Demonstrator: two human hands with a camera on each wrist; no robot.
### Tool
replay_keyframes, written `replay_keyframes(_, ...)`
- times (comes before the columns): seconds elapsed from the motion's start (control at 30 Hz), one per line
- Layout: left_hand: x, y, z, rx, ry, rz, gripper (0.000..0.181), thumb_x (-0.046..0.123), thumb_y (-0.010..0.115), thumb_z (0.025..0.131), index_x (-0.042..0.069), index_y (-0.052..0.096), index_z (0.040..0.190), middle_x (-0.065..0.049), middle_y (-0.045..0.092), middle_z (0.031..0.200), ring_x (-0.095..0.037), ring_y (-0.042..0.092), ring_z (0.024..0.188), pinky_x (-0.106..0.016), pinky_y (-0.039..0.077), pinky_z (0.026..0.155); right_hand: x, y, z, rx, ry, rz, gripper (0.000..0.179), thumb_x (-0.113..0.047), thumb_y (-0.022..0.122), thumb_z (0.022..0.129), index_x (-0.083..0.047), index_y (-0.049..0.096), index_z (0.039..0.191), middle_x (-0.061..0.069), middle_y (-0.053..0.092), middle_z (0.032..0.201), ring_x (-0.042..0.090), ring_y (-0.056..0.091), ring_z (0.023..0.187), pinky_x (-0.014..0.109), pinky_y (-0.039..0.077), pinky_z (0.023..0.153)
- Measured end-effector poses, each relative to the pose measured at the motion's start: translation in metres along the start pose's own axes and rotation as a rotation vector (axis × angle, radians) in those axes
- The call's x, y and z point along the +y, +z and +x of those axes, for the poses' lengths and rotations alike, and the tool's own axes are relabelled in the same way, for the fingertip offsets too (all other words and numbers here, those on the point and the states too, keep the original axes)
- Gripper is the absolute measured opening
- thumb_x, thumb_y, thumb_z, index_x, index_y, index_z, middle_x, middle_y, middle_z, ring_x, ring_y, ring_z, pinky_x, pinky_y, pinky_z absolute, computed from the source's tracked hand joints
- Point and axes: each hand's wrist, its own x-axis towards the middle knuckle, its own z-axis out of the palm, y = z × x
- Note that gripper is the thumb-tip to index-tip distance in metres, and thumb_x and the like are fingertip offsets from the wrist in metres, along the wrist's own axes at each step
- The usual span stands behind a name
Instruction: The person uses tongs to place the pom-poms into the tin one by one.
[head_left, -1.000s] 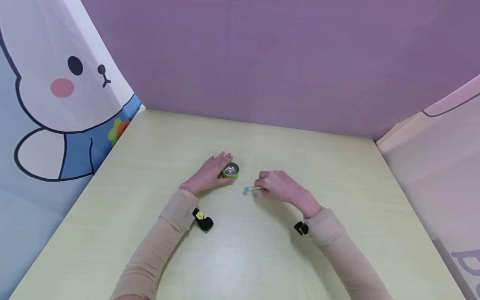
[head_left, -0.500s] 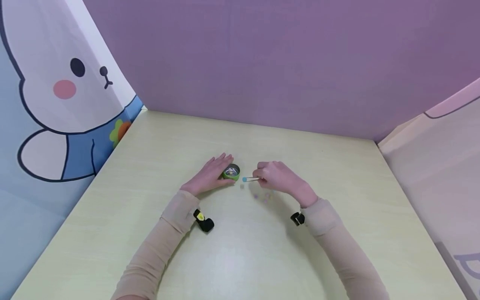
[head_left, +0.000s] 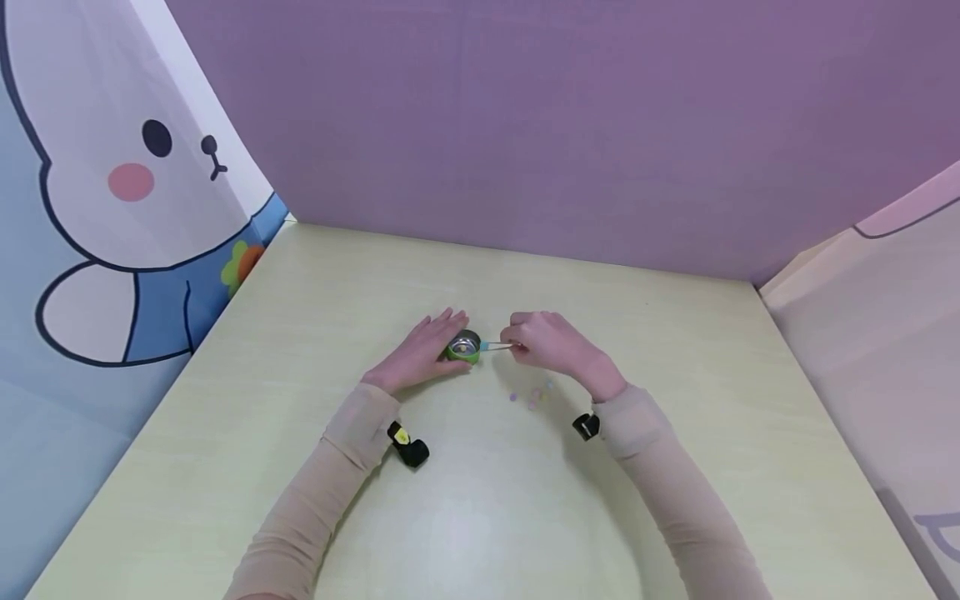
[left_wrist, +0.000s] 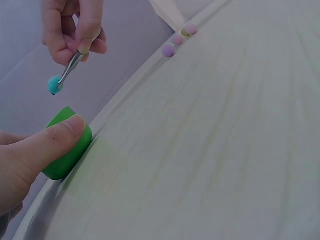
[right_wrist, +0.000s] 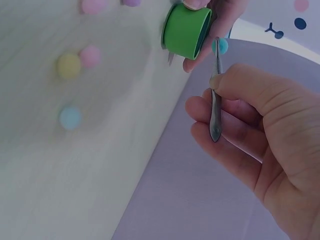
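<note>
Right hand (head_left: pixel 555 343) pinches tweezers (right_wrist: pixel 216 112), left hand (head_left: pixel 416 354) grips a green container (right_wrist: pixel 187 32) — pale table (head_left: pixel 465 508), purple wall (head_left: pixel 525 125) beyond.

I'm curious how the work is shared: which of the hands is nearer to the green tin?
Left: the left hand grips the green tin, while the right hand, pinching tweezers, is apart from it, to its right.
</note>
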Motion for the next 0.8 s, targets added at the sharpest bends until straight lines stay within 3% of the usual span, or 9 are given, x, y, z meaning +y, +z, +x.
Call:
replay_keyframes(0.3,0.001,-0.001,0.000,-0.001,-0.005,-0.002,0.087,0.048,0.066,0.092,0.009,0.025,0.157,-0.010,0.021,0.166,-0.029,0.013,0.156,-0.050,0.008,0.130,0.001,0.002,0.011,-0.027,0.027,-0.004,0.015,0.003,0.066,0.080,-0.008,0.074,0.087,0.002,0.064,0.075,0.011,0.055,0.060,0.025,0.051,0.054)
replay_keyframes(0.8,0.003,-0.002,-0.001,0.005,-0.006,-0.009,0.087,0.047,0.067,0.092,0.007,0.026,0.157,-0.012,0.022,0.166,-0.030,0.014,0.156,-0.051,0.009,0.129,0.005,0.007,0.019,-0.047,0.019,0.017,0.020,0.007,0.063,0.079,-0.007,0.075,0.086,0.002,0.063,0.074,0.008,0.049,0.060,0.019,0.044,0.053)
